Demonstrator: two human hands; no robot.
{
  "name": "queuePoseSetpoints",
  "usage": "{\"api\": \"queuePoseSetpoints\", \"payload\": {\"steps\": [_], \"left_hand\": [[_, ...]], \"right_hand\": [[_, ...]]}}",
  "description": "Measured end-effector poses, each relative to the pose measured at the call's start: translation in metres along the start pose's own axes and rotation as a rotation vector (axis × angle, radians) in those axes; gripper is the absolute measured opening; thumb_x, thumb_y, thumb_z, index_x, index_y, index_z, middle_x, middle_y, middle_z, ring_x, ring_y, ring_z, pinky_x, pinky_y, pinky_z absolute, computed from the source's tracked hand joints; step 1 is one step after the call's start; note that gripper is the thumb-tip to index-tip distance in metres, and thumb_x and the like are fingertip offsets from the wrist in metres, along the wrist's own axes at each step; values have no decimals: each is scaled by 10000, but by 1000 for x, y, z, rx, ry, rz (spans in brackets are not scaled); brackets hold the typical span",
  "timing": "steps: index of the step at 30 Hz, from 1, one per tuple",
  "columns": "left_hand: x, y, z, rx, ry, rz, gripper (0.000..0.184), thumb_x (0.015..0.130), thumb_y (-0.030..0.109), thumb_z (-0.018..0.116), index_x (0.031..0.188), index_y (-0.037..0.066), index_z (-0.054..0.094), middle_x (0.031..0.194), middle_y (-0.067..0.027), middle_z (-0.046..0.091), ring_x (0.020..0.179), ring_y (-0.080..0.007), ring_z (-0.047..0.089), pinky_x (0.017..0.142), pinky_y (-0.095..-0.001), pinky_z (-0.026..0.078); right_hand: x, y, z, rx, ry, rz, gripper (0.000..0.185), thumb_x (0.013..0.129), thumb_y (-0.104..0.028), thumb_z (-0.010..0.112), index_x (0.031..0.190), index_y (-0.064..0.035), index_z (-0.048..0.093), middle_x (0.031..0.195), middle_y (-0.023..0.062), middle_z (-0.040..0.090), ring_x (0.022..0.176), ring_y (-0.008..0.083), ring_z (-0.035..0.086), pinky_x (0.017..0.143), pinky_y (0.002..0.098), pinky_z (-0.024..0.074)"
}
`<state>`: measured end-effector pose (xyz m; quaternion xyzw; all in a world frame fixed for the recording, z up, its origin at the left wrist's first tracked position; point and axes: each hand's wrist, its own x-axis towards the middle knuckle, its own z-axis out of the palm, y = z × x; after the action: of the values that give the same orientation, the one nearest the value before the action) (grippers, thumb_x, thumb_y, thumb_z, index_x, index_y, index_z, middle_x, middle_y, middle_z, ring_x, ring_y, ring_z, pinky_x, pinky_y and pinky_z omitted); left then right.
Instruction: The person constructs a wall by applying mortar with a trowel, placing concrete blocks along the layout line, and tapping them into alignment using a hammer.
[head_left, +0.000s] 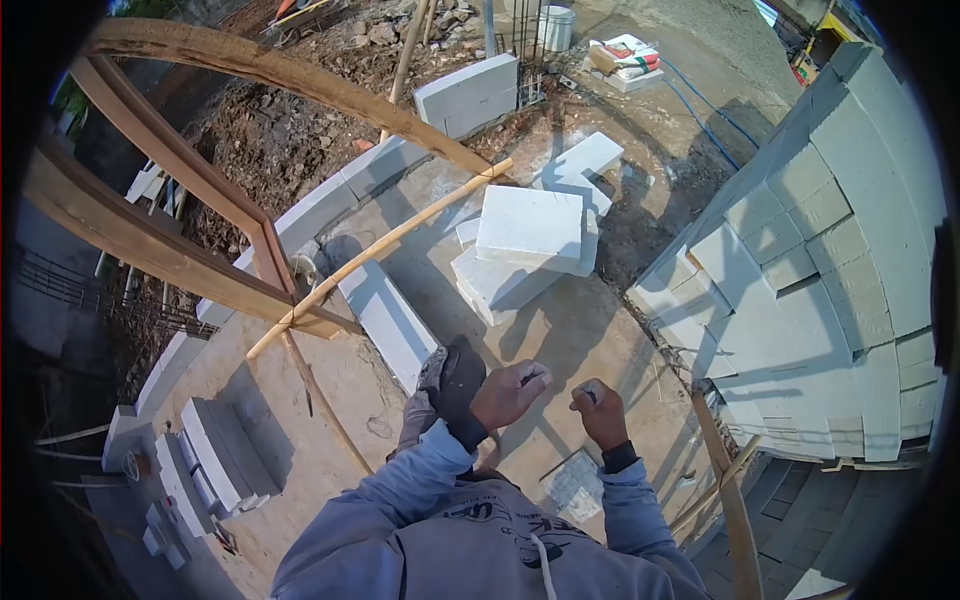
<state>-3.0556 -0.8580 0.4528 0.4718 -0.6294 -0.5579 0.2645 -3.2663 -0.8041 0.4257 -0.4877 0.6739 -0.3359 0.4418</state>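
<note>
Both hands are held up close together in front of the body, over the concrete floor (560, 350), and no block is being touched by either. The left hand (510, 397) is loosely curled, with its fingertips drawn towards the thumb, while the right hand (600, 415) is bent into a tighter, narrow grip. Something small or thin may be pinched in one or both, but this cannot be told, as the fingertips are dark and too small to be read. The moment is judged to be one of fine handling or of a pause between grips, rather than of lifting. The nearest large thing is a long white block (385, 315), laid on the floor ahead of the left hand; farther forward, a broad white block (530, 222) is rested on top of a loose pile. The long block is crossed by shadow, and a wooden pole (350, 270) is slanted above the floor near its far end. If anything fine is held, steady wrists and a light pinch are called for; for either block to be gripped, both hands would need to be opened wide and reached forward, with the pole kept clear of the forearms
</note>
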Motion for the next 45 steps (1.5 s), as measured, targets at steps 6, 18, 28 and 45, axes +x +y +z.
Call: {"api": "queuePoseSetpoints", "payload": {"steps": [6,18,28,45], "left_hand": [[93,-41,35,1,-139,-121,323,869,316,566,940,9,638,770,-130,641,716,-218,620,682,-328,476],[438,74,115,97,-98,124,311,873,323,558,925,28,642,773,-113,651,714,-242,630,655,-355,474],[584,55,168,120,3,-46,342,840,359,566,870,34,666,794,-161,667,757,-309,649,699,-402,490],[806,73,145,222,32,-89,337,838,356,571,844,32,666,775,-154,663,753,-300,647,688,-405,489]], "right_hand": [[51,33,-75,55,183,118,183,833,-171,563,812,5,609,674,99,652,630,162,630,623,291,485],[235,40,-255,-277,283,98,169,784,-178,561,775,-15,604,693,156,645,673,314,644,629,375,495],[392,-9,-356,-142,192,-27,197,820,-155,583,754,30,587,639,132,614,583,188,588,575,319,450],[531,0,-424,-229,251,116,206,835,-183,597,788,17,592,665,150,616,601,262,602,596,348,461]]}}
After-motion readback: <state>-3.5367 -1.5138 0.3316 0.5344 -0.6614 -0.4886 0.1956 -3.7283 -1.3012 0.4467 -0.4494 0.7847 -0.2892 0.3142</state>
